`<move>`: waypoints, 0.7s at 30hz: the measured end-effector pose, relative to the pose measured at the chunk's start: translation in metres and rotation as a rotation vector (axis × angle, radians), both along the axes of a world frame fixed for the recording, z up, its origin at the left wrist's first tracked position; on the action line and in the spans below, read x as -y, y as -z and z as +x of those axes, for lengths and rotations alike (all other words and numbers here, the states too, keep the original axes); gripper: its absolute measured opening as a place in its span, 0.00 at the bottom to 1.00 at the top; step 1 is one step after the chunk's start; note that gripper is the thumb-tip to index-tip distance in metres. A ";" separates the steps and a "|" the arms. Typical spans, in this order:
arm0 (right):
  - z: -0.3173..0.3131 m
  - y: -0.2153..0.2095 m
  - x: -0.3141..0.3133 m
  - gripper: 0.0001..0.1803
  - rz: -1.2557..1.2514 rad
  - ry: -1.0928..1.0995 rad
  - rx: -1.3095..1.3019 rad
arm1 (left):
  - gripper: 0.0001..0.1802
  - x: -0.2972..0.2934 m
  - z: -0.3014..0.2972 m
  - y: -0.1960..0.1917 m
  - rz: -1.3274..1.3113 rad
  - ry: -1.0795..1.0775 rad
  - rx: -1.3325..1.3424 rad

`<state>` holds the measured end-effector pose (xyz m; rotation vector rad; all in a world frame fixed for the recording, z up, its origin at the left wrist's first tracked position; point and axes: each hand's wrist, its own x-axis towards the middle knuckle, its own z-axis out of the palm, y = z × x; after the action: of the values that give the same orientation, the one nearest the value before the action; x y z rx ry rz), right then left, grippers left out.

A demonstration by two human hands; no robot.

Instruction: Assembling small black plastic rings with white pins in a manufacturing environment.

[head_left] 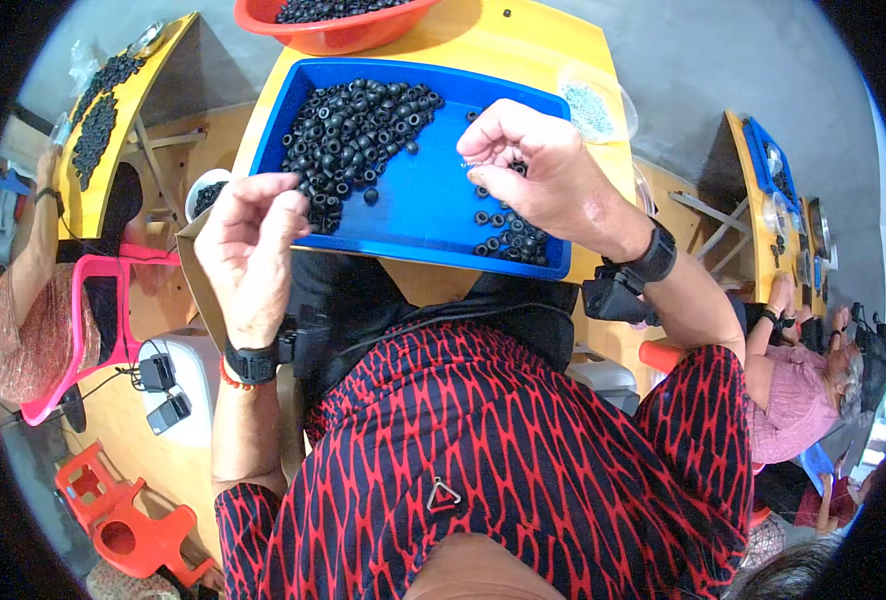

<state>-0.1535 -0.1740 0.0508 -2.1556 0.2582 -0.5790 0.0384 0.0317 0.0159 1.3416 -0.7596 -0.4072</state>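
Note:
A blue tray (403, 215) in front of me holds a large heap of small black ring-shaped caps (363, 125) on its left and a smaller group of the same caps (513, 238) on its right. My left hand (253, 245) is closed in a pinch at the tray's left side, beside the heap; what its fingertips hold, if anything, I cannot make out. Over the right part of the tray, my right hand (538, 170) is curled, with tiny whitish pieces (475, 163) between thumb and fingers. Their exact kind is too small to tell.
A red basin (338, 38) of black pieces sits at the yellow table's (523, 35) far edge. At right stands a clear container (591, 108) of pale blue bits. A white bowl (203, 190) is at left. Red chairs (128, 520) and other people work nearby.

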 end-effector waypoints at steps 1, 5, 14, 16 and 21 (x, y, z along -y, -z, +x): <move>0.001 0.000 -0.001 0.07 -0.049 -0.013 0.030 | 0.06 0.006 -0.009 -0.009 0.027 0.040 0.043; 0.009 0.000 -0.010 0.13 -0.187 -0.019 0.016 | 0.09 0.030 -0.029 -0.005 0.064 0.211 -0.110; 0.023 0.008 -0.028 0.13 -0.146 -0.111 0.108 | 0.07 0.048 -0.039 0.017 0.024 0.432 -0.350; 0.027 0.011 -0.030 0.13 -0.123 -0.088 0.118 | 0.05 0.047 -0.039 0.018 -0.008 0.397 -0.451; 0.026 0.019 -0.024 0.12 0.081 0.024 0.060 | 0.06 0.044 -0.036 0.021 -0.070 0.309 -0.483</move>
<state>-0.1272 -0.1498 0.0314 -2.0563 0.2710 -0.6351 0.0026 -0.0126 -0.0051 1.0019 -0.5655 -0.9047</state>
